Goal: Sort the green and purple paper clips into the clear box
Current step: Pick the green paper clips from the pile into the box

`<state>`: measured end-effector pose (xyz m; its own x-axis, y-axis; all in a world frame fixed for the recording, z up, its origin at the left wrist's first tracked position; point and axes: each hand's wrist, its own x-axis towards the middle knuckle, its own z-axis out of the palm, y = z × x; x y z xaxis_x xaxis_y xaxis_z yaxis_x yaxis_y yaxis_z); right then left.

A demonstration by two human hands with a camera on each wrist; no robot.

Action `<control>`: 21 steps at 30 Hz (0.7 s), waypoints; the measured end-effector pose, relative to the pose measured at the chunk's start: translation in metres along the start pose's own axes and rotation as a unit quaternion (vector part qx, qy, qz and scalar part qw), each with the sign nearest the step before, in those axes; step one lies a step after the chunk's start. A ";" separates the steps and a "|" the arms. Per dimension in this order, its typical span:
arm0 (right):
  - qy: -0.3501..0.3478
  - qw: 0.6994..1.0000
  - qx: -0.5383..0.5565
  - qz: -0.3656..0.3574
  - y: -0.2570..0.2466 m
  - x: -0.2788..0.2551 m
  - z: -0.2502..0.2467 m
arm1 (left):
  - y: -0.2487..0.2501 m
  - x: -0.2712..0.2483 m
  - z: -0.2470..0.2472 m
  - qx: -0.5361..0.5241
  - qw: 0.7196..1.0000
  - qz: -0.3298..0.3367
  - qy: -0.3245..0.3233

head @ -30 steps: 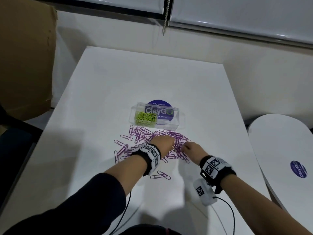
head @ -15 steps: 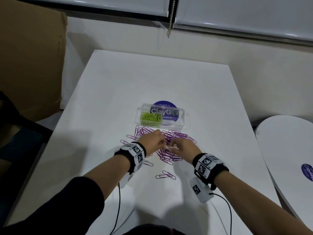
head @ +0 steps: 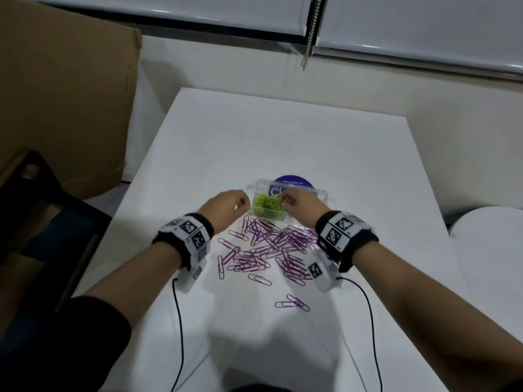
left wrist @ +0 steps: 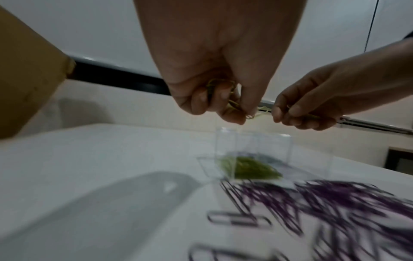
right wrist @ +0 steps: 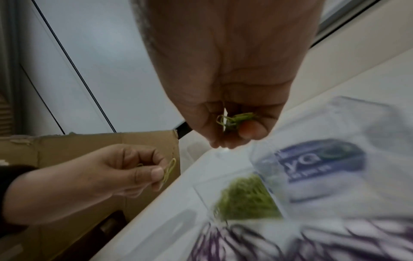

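Head view shows your left hand (head: 227, 206) and right hand (head: 300, 203) at the clear box (head: 317, 193), fingers pinching green clips (right wrist: 236, 119). Green half looks nearly sorted; the purple clips (head: 271, 247) lie on the table (head: 254, 131) just before the box, none boxed yet.

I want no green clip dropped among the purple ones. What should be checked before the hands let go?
1. Right hand pinches green clips: ok.
2. Left hand pinches green clips too: ok.
3. Right hand over the clear box, green side: ok.
4. Left hand over the box: not ok, it is left of the box.
5. Purple clips mixed into either grip: cannot tell.
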<state>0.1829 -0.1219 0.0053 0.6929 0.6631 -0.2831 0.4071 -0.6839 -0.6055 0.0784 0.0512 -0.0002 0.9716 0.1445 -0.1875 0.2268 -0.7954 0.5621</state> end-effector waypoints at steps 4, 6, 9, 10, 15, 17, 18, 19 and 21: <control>-0.009 0.999 -0.044 -0.001 -0.018 0.031 -0.001 | -0.001 0.025 -0.025 0.037 0.999 -0.019 0.003; -0.027 0.998 -0.063 -0.007 -0.021 0.029 0.003 | 0.005 0.035 -0.029 0.060 0.998 -0.020 -0.019; 0.038 0.998 -0.035 -0.024 -0.012 0.011 -0.001 | 0.018 0.048 -0.027 0.087 0.995 0.007 -0.040; 0.050 0.998 -0.020 -0.026 -0.005 0.002 -0.003 | 0.022 0.052 -0.024 0.098 0.994 0.020 -0.048; -0.052 0.995 -0.079 -0.014 0.037 -0.044 0.000 | 0.045 0.070 -0.003 0.169 0.977 0.073 -0.104; -0.057 0.992 -0.115 -0.002 0.052 -0.053 0.008 | 0.051 0.074 0.002 0.197 0.969 0.084 -0.124; -0.052 0.991 -0.125 0.004 0.059 -0.057 0.012 | 0.052 0.074 0.003 0.211 0.965 0.090 -0.129; -0.043 0.990 -0.135 0.010 0.064 -0.059 0.016 | 0.053 0.073 0.004 0.226 0.961 0.098 -0.127; -0.014 0.988 -0.154 0.018 0.072 -0.062 0.022 | 0.054 0.066 0.004 0.244 0.955 0.138 -0.101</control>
<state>0.1563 -0.2060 -0.0369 0.6958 0.6416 -0.3229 0.5470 -0.7647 -0.3406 0.1549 0.0156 0.0147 0.9458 -0.1868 -0.2655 -0.1418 -0.9734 0.1800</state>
